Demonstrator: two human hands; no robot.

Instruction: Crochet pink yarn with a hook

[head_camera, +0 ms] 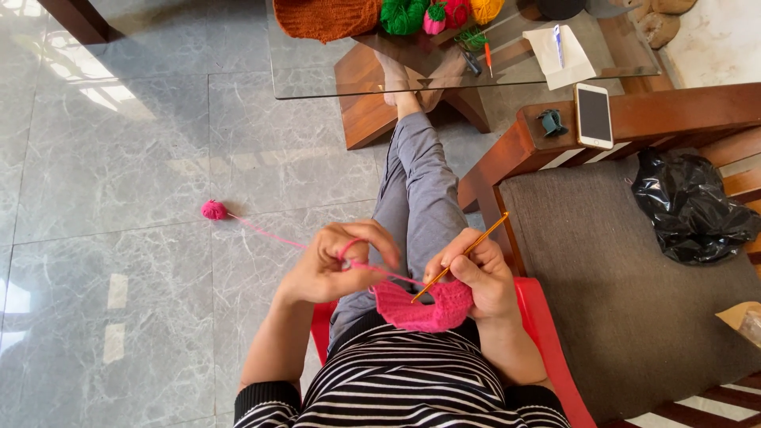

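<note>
Here the right hand [478, 273] holds a crochet hook [460, 257] in pink crochet work [424, 309].

The right hand [479, 277] covers part of the pink crochet piece [424, 309]. The orange knit [325, 16] and yarn balls [432, 12] on the glass counter [317, 75] are cut off by the top edge.

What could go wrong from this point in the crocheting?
The pink yarn ball lies loose on the smooth floor; a tug may roll it further off. The strand looped over the left hand might slip. The hook in the right hand may drop stitches from the pink piece.
</note>
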